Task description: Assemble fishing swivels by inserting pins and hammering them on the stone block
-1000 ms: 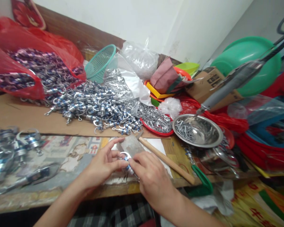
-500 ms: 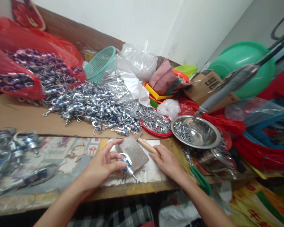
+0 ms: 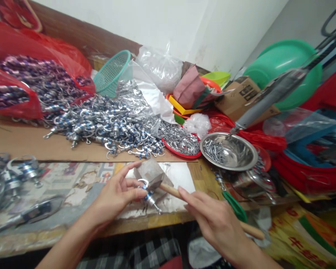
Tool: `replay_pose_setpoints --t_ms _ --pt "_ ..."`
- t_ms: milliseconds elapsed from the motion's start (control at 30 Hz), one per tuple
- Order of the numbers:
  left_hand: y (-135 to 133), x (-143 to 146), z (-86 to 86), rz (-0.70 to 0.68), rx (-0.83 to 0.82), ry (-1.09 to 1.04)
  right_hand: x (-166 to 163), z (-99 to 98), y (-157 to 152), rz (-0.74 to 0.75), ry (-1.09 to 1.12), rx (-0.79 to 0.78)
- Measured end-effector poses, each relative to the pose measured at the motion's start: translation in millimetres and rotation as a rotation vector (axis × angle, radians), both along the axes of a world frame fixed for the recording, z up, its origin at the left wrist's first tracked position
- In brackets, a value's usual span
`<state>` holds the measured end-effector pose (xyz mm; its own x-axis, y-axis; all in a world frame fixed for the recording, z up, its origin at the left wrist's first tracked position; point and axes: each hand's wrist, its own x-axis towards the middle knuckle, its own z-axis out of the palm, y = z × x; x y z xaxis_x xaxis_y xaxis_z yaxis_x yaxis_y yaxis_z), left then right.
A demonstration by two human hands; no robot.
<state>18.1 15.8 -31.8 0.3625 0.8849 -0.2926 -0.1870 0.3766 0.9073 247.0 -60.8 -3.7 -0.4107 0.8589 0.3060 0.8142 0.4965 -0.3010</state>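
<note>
My left hand (image 3: 122, 191) pinches a small silver metal fitting (image 3: 149, 198) with blue bands, a curved hook at its upper end and a small eye at its lower end. The fitting rests at the near edge of a grey block (image 3: 148, 166), which lies on white sheeting. My right hand (image 3: 212, 213) is closed round the wooden handle of a hammer (image 3: 172, 191). The hammer's grey head is over the block, right by the fitting's hook, and partly covers it. Whether head and hook touch, I cannot tell.
Similar blue-banded fittings (image 3: 109, 125) are heaped behind, beside a red bag (image 3: 30, 108). A red tray (image 3: 182, 154) holds small metal pieces; a steel bowl (image 3: 250, 164) holds pins. A grey tool (image 3: 260, 104) hangs over the bowl. More fittings (image 3: 22, 175) lie at left.
My right hand has lifted the hammer from behind the block and swung it nearer, bringing its head to the fitting's hook. My left hand keeps its pinch on the fitting.
</note>
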Motion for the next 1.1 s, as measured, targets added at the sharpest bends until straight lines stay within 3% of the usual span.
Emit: replay_pose_setpoints --t_ms 100,200,333,500,600,700,900,1100 --pt "-0.6 0.2 0.9 0.023 0.0 0.002 -1.5 -5.7 -3.8 -0.017 0.041 0.085" --pt "-1.0 0.3 2.0 0.025 0.001 0.002 -3.3 -8.2 0.7 -0.022 0.045 -0.009" --pt "-2.0 -0.7 3.5 0.007 0.025 0.086 -1.2 -19.6 33.5 -0.202 0.235 -0.079" --pt "-5.0 -3.8 4.7 -0.009 0.268 0.344 -1.8 -38.2 85.8 -0.25 0.135 -0.175" --pt "-6.5 -3.9 5.0 0.004 0.47 0.409 -6.6 -41.2 104.4 -0.278 0.051 -0.15" --pt "-7.4 -1.5 5.9 0.033 0.567 0.463 -11.5 -38.7 118.6 -0.246 0.0 -0.137" --pt "-7.5 3.6 9.3 0.013 0.547 0.456 -13.8 -32.8 141.9 -0.106 -0.102 -0.21" --pt "-9.9 0.7 6.6 0.005 0.578 0.465 -1.1 -22.7 141.0 -0.097 -0.008 -0.203"
